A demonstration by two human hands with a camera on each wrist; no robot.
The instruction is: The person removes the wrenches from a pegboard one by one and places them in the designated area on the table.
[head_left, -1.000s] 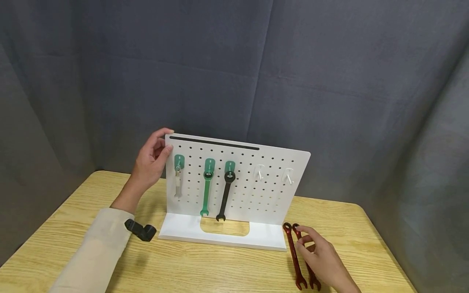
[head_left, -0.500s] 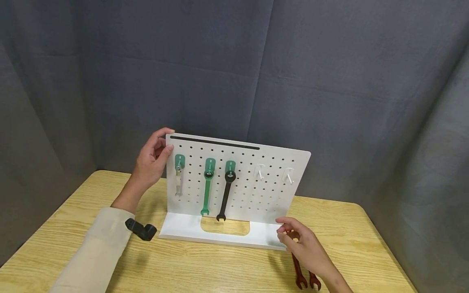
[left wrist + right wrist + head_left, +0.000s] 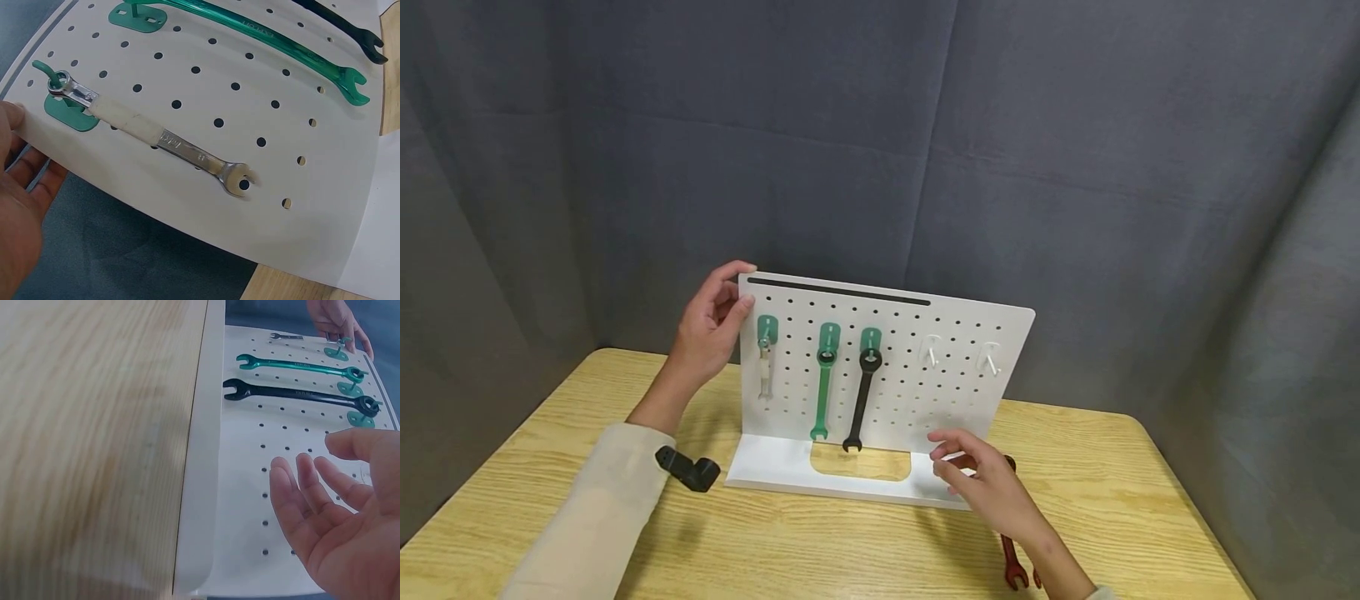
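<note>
My left hand [image 3: 703, 329] holds the upper left edge of a white pegboard [image 3: 898, 433], thumb on the front and fingers at the back. On green hooks hang a silver combination wrench [image 3: 195, 152] with a pale band, a green wrench [image 3: 823, 402] and a black wrench [image 3: 861, 404]. My right hand [image 3: 988, 483] hovers before the board's lower right corner, fingers loosely bent and nothing between them. Under it, a red wrench [image 3: 1012, 562] lies on the table, partly covered by the hand and forearm; a second beside it is mostly hidden.
Two white hooks, the left one [image 3: 932, 357] and the right one [image 3: 991, 363], stick out bare at the board's right side. The board's base stands on a wooden table [image 3: 790, 542]. A grey curtain [image 3: 820, 150] hangs behind. A black mount [image 3: 688, 469] sits on the left sleeve.
My right hand has moved left and slightly up, from over the red wrenches to before the board's lower right corner. The left hand keeps its hold on the board.
</note>
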